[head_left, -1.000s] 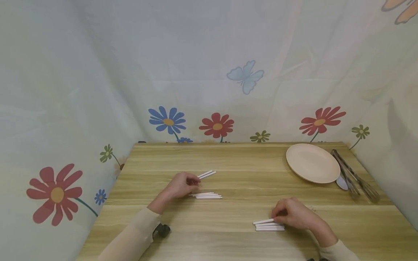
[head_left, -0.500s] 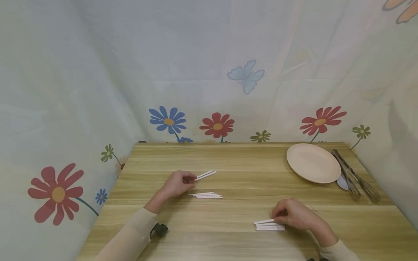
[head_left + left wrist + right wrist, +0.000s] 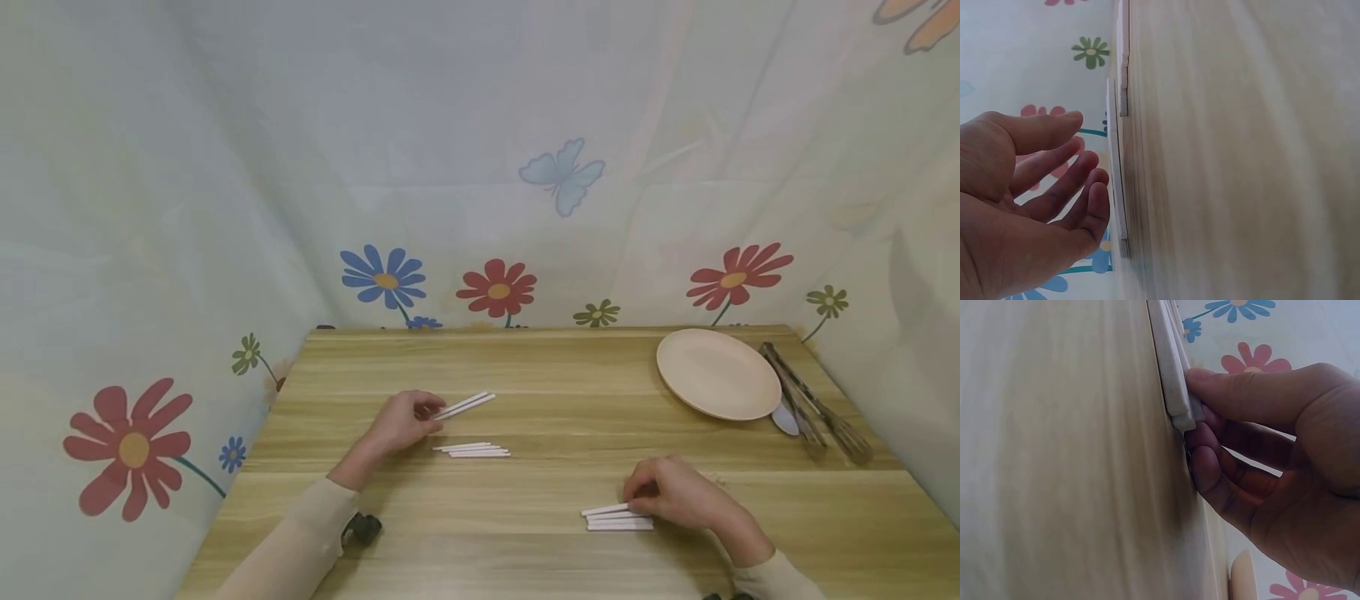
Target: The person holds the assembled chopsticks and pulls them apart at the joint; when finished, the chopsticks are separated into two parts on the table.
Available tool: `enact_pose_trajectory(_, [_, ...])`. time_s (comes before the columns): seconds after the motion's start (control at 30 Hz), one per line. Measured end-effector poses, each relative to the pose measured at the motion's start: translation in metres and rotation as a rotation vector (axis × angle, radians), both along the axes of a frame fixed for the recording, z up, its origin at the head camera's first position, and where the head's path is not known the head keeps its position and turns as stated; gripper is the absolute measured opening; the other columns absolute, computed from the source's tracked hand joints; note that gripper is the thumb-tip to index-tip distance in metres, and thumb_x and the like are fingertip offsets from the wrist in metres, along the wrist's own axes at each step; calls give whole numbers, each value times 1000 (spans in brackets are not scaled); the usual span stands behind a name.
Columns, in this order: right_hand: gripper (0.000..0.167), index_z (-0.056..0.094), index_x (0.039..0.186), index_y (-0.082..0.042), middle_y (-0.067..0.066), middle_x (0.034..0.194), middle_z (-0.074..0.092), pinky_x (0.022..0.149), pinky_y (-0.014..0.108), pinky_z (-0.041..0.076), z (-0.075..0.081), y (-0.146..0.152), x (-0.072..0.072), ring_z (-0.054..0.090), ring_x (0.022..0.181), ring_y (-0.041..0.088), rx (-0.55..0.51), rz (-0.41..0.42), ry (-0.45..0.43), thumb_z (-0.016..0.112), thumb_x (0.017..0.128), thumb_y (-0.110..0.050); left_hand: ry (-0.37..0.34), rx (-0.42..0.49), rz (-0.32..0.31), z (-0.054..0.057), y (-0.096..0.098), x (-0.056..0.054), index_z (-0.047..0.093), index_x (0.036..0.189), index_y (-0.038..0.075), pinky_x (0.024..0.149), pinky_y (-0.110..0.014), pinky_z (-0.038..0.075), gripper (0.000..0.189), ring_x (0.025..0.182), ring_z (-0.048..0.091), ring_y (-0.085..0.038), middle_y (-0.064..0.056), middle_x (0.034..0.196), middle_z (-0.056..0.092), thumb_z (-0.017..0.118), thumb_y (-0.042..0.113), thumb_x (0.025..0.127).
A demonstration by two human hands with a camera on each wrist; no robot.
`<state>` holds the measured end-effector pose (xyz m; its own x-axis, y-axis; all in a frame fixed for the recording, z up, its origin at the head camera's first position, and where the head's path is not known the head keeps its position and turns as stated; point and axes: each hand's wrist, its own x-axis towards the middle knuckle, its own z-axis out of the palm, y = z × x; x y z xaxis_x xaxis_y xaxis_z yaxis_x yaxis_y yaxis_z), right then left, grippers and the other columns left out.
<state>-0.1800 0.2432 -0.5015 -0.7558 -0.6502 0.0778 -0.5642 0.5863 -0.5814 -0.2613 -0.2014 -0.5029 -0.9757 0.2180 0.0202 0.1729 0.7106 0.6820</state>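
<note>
Two slim white sticks [image 3: 474, 403] lie side by side at a slant on the table. My left hand [image 3: 405, 419] is at their near-left end, its fingers loosely bent and spread apart, holding nothing; the left wrist view shows a gap between thumb and fingers, with a white stick [image 3: 1117, 181] just beyond the fingertips. A second group of white sticks [image 3: 478, 453] lies a little nearer. At the right, my right hand [image 3: 678, 492] pinches the end of the topmost stick [image 3: 604, 509] of a third group [image 3: 619, 526]. The right wrist view has its thumb [image 3: 1210, 384] on that stick end.
A round beige plate [image 3: 718, 375] stands at the back right of the wooden table [image 3: 525, 567]. Beside it lie a spoon [image 3: 785, 420] and long metal kitchen utensils [image 3: 821, 408]. Flowered cloth [image 3: 420, 125] hangs behind and along both sides.
My left hand has drawn back to the left from the far pair of sticks, uncovering more of their length. The right hand stays in place on its stick.
</note>
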Motion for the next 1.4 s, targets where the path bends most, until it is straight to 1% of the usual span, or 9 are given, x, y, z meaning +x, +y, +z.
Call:
enact_pose_trajectory(0.17, [7, 73, 82, -24, -16, 81, 66, 65, 23, 47, 1, -1, -1, 56, 75, -3, 9, -7, -5, 78, 81, -19, -7, -4, 9, 1, -1, -1, 72, 109, 9, 77, -33, 53, 31, 85, 63, -16, -6, 97, 70, 79, 10, 79])
enact_pose_trajectory(0.33, [8, 73, 81, -24, -17, 81, 65, 65, 23, 47, 3, -2, -1, 57, 75, -3, 15, -8, -2, 78, 80, -18, -17, -7, 18, 1, -3, -4, 71, 110, 9, 77, -32, 53, 31, 86, 63, -15, -5, 99, 71, 78, 10, 80])
enact_pose_trajectory(0.57, [8, 73, 81, -23, -16, 81, 66, 65, 23, 48, 1, -1, -1, 57, 75, -2, 13, -8, -6, 79, 80, -17, -25, -11, 7, -2, -4, -6, 71, 110, 7, 72, -29, 52, 32, 82, 63, -14, -5, 96, 71, 78, 8, 80])
enact_pose_trajectory(0.83, [9, 73, 81, -23, -15, 81, 66, 64, 23, 48, 0, -1, -1, 56, 74, -3, 9, -3, -10, 79, 79, -16, -31, -10, -3, -3, -4, -7, 71, 109, 3, 74, -30, 52, 32, 82, 62, -14, -7, 96, 72, 78, 5, 78])
enact_pose_trajectory(1.13, [10, 73, 81, -23, -16, 81, 66, 64, 22, 47, 1, -1, -1, 55, 73, -4, 3, -8, -27, 79, 79, -15, -21, -64, -20, -5, -6, -12, 72, 106, 5, 75, -30, 51, 30, 82, 62, -13, -4, 92, 71, 80, 9, 78])
enact_pose_trajectory(1.4, [10, 73, 81, -23, -16, 81, 65, 64, 22, 47, 1, -1, -1, 55, 73, -4, 6, -5, -39, 79, 80, -15, -4, -86, -27, -8, -5, -16, 73, 99, 6, 72, -29, 50, 28, 75, 59, -10, -3, 84, 69, 84, 13, 74])
